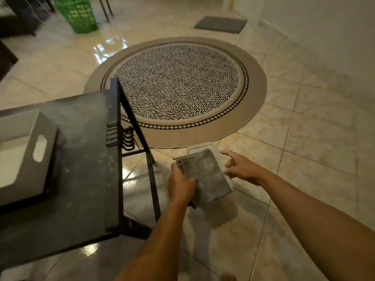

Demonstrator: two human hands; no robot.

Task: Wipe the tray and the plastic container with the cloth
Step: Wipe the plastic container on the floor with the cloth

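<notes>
A folded grey cloth (pixel 205 175) lies over a small white plastic container (pixel 203 148), which is held in the air above the floor, to the right of the table. My left hand (pixel 180 183) grips the cloth at its left edge and presses it on the container. My right hand (pixel 241 169) holds the container's right edge with thumb and fingers, the index finger stretched out. Most of the container is hidden under the cloth. On the table at left stands a white box with a handle cut-out (pixel 22 151), resting on a flat black tray (pixel 53 159).
The dusty black table (pixel 87 159) has metal legs and hooks on its right side. A round patterned rug (pixel 178 86) lies on the glossy tiled floor ahead. A green basket (pixel 78 13) and a grey mat (pixel 221 24) are farther back. A white wall runs along the right.
</notes>
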